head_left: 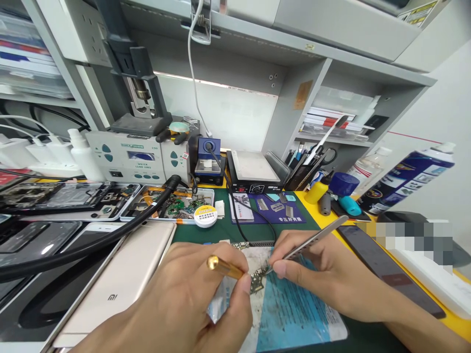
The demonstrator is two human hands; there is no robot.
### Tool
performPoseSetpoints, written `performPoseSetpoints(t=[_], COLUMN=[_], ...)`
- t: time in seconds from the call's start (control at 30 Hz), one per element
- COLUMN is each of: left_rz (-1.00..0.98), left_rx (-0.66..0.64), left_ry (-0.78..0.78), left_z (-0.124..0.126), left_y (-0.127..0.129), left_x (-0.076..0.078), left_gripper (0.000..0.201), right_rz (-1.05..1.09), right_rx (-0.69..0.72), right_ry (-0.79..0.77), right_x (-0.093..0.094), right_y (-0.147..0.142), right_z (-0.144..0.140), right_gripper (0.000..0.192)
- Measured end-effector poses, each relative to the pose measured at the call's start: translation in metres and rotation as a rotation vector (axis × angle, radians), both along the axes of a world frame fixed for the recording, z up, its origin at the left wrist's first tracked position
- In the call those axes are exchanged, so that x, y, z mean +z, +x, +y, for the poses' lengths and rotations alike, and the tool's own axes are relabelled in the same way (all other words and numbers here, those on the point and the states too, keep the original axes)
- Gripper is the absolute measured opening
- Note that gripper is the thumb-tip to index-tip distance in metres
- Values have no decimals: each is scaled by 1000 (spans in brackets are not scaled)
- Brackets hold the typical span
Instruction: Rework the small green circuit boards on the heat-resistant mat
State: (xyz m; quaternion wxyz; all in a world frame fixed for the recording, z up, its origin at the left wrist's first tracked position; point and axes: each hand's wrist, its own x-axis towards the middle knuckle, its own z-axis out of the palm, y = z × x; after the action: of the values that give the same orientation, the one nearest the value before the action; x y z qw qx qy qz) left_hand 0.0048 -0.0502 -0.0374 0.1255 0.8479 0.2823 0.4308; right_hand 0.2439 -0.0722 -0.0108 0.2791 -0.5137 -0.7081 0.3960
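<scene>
A small circuit board [256, 284] lies on a blue and white sheet [294, 314] in front of me. My left hand [209, 284] is closed around a gold, pen-like tool [225, 266] with a rounded end; its working tip is hidden behind my fingers, close to the board. In my right hand [305, 264] I pinch metal tweezers [316, 236], slanting down to the left, with their tips at the board's upper right edge. Part of the board is covered by my left fingers. A piece of clear plastic [220, 300] shows under my left hand.
A pale gold phone back [121, 284] and a black cable [110, 230] lie to the left. Behind stand a grey rework station [136, 157], a hot plate [253, 169] and a round white tub [205, 216]. On the right are a dark phone [390, 269], a spray can [406, 176] and bottles.
</scene>
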Motion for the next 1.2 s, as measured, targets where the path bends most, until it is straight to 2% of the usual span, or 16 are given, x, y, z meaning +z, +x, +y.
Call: performPoseSetpoints(t=[0.13,0.33,0.57,0.77,0.93,1.2], left_rz=[-12,15,-18,3,17,32], left_rx=[-8,-9,-36,11,-6,14], left_ry=[45,5,46,-96,-96,-102], left_z=[2,-1,4,0,-1,-1], left_y=[1,-1,1,0,0,3], left_x=[-1,2,-4,0,4,1], left_gripper=[14,14,14,13,13,13], right_rz=[-1,-4,-34,-20,-21,-31], right_rx=[-2,13,14,18,11,4], right_ry=[-5,13,39,40,41,28], right_x=[0,0,-1,0,0,-2], right_y=[1,0,-1,-1,-1,-1], right_z=[0,-1,-4,-4,-4,-4], right_gripper=[20,19,17,18,19,20])
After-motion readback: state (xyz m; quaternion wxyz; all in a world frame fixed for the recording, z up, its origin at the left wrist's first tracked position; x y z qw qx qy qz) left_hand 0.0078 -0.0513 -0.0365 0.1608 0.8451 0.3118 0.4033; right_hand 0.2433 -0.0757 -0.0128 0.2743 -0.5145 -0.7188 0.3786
